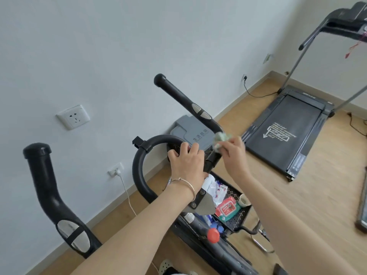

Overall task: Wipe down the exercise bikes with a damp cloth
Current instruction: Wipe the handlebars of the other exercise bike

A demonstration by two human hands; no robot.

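Leftmost, our left hand (186, 161) curls over the middle of the black padded exercise-bike handlebar (139, 167). Its straight right bar (178, 96) slants up-left towards the wall. At its base, our right hand (235, 153) pinches the crumpled pale-green cloth (220, 138) against it.

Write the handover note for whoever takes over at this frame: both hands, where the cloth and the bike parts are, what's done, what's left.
Left hand: grips the handlebar centre, apparently steadying the bike.
Right hand: pinches the cloth against the base of the right handlebar arm.
Done: cannot tell from one frame; no wet streaks show.
Left, probably: the rest of that arm, the curved loop, the left grip and the frame below.
A wipes pack lies in the tray beneath.
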